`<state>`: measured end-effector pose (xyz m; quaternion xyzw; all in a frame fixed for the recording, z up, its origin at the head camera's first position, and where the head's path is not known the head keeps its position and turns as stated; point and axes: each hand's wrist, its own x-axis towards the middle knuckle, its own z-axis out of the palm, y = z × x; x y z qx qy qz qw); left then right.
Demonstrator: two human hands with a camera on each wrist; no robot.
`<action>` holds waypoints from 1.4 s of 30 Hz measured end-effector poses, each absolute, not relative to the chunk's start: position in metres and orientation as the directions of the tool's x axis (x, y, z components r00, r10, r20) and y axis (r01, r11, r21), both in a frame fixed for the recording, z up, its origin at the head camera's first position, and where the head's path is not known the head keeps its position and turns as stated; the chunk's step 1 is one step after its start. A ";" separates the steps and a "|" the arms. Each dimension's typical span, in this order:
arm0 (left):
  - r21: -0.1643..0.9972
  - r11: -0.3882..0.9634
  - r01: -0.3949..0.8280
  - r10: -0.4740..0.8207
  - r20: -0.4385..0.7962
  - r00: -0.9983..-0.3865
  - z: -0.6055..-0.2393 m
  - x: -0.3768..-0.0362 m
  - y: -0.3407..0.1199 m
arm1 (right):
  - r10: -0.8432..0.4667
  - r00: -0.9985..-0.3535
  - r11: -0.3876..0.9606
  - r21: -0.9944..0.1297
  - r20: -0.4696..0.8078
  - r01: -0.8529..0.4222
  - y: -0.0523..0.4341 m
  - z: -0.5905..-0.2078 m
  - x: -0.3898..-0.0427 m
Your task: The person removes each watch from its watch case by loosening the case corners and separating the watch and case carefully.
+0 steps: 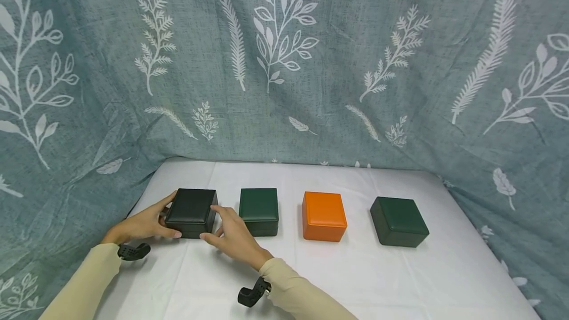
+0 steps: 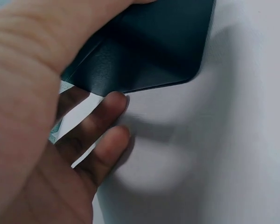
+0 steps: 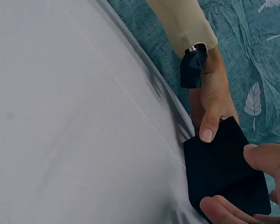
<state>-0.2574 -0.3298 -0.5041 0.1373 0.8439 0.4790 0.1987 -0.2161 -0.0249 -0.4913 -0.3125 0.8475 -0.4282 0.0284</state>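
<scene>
A black box (image 1: 192, 206) with a padded lid, closed, is at the left of the white-covered table. My left hand (image 1: 144, 221) grips its left side, thumb along the front and fingers toward the back. At the right side, my right hand (image 1: 237, 241) holds the same box with thumb and fingers at its edges. The left wrist view shows the dark box (image 2: 154, 51) close up, two fingertips (image 2: 114, 105) near its edge. In the right wrist view both hands are around the box (image 3: 219, 163). Its underside is hidden.
To the right, in a row, stand a green box (image 1: 259, 211), an orange box (image 1: 324, 215) and another green box (image 1: 399, 221), turned at an angle. All are closed. A leaf-patterned teal cloth (image 1: 284, 127) hangs behind the white tablecloth (image 1: 346, 280) and at its sides.
</scene>
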 end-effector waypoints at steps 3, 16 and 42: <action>0.868 0.494 0.050 0.439 -0.199 -0.876 -0.504 -0.258 -0.331 | -0.539 -0.822 0.428 -0.783 0.180 -0.452 -0.028 -0.492 -0.219; 0.876 0.477 0.073 0.460 -0.178 -0.870 -0.507 -0.256 -0.330 | -0.427 -0.904 0.287 -0.953 -0.036 -0.098 -0.048 -0.496 -0.228; 0.897 0.429 0.103 0.530 -0.157 -0.833 -0.510 -0.263 -0.340 | -0.437 -0.899 0.270 -0.955 -0.008 -0.122 -0.059 -0.497 -0.241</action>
